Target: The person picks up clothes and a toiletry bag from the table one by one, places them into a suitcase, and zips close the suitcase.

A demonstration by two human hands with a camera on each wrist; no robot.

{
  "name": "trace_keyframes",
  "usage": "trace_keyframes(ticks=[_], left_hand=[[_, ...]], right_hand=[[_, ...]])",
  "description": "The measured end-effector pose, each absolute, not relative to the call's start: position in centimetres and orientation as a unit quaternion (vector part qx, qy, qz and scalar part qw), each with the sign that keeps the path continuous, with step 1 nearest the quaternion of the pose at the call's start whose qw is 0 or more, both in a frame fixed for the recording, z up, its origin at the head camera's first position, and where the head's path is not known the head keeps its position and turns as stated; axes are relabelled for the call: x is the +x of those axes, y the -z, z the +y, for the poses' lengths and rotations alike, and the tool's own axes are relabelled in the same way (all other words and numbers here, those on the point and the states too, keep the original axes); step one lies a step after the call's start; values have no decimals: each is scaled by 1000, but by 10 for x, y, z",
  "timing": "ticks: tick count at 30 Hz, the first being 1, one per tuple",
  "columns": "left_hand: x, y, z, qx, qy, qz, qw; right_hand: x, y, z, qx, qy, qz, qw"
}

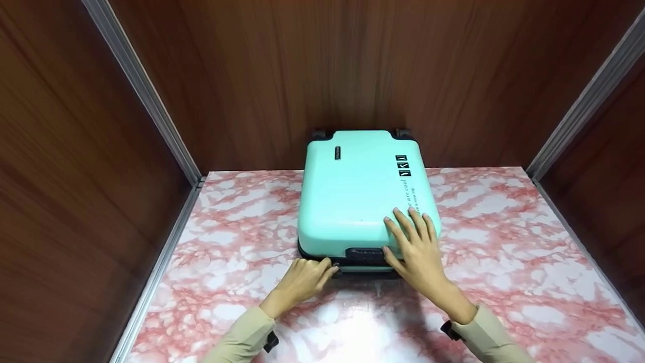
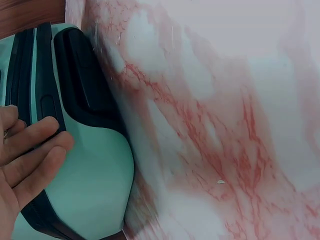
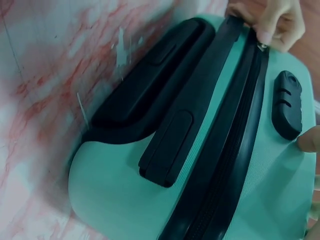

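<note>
A mint-green hard-shell suitcase [image 1: 352,186] lies flat, its wheels toward the back panel and its handle side facing me. My left hand [image 1: 303,278] pinches the small metal zipper pull [image 3: 262,47] on the black zipper [image 3: 227,165] that runs round the side. In the left wrist view, the other fingers [image 2: 37,167] of that hand curve beside the zipper. With fingers spread, my right hand [image 1: 419,252] rests on the near right corner of the top shell, its thumb beside the black combination lock [image 3: 287,105]. Below the zipper sits a black carry handle [image 3: 172,137].
The suitcase stands on a red-and-white marbled tabletop [image 1: 242,217]. Brown wood-grain panels [image 1: 282,75] rise at the back and both sides, with metal corner strips [image 1: 146,85]. Black wheels [image 1: 318,135] are close to the back panel.
</note>
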State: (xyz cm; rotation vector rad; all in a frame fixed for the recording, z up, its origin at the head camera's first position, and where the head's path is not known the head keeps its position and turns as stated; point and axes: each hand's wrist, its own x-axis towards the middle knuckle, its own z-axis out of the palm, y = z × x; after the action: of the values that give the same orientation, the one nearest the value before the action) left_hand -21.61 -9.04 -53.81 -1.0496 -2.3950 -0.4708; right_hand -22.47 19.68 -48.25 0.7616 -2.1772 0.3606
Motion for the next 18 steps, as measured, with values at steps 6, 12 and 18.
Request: trace_keyframes(ticks=[6,12,18], left_hand=[[-218,540,-91,-398,208,-861,241],[-218,540,-93,-427,205,-845,247],[-218,534,-97,-434,195,-841,257]], right_hand=[[-225,486,193,305,-167,-854,388],[-227,493,192,304,-110,-860,394],[-233,496,198,301,-91,-858,407]])
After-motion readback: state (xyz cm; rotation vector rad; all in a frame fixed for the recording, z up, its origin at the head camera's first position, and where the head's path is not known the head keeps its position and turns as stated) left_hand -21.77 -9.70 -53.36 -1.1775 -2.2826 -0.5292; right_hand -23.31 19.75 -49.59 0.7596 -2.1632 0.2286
